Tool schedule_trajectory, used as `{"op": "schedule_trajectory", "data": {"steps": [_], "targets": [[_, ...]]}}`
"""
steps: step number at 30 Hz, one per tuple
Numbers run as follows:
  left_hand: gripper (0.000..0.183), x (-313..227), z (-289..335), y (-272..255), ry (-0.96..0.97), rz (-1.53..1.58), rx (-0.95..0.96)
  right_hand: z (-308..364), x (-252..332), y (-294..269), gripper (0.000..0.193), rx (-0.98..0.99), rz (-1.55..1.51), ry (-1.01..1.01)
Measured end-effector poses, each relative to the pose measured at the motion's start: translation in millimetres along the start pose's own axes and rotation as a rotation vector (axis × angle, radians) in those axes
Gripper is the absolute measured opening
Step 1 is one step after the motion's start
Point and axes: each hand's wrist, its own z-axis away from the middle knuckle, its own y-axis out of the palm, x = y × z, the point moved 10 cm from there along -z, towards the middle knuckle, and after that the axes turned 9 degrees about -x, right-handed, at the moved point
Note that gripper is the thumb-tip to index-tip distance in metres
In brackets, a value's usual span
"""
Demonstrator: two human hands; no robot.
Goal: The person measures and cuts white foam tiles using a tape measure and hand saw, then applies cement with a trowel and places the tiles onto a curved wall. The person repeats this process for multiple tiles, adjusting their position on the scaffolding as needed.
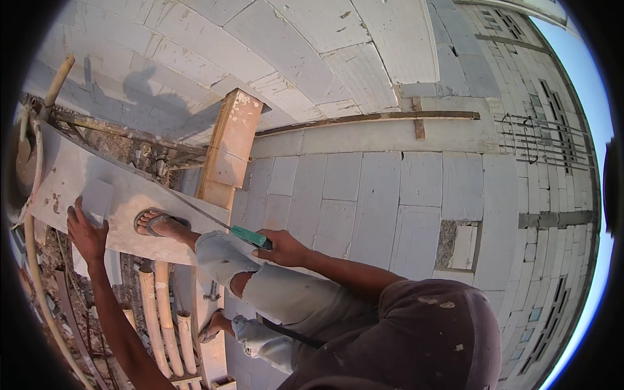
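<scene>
My right hand (284,249) is closed round the green handle (250,236) of a handsaw. Its long, narrow dark blade (195,207) appears edge-on and slants away to the upper left, over a pale plank (140,195). At the left, my left hand (88,233) has its fingers and thumb spread about the near end of a small light grey block (97,197), gripping it against the plank. The blade is apart from that block. My sandalled foot (162,223) stands on the plank beside the block.
A wall of pale blocks (338,185) rises alongside, with a gap (456,246) in it. A timber post (232,140) stands beyond the plank. Bamboo poles (166,312) and rubble lie below. Bare reinforcing rods (546,140) jut out at the right. My other foot (214,325) is on a lower board.
</scene>
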Motion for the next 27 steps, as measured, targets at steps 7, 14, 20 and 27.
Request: {"op": "schedule_trajectory", "data": {"steps": [7,14,20,27], "targets": [[0.098,-52,19,56,0.156,-0.016,-0.027,13,-25,3,0.043,-0.105,-0.069,0.008],[0.109,-54,14,58,0.135,-0.010,0.037,14,11,6,0.034,-0.224,-0.153,-0.163],[0.079,69,52,24,-0.261,0.395,-0.241,14,28,42,0.029,-0.204,-0.200,-0.268],[0.056,136,102,69,-0.971,1.183,-0.261,13,77,114,0.031,-0.043,-0.039,-0.480]]}}
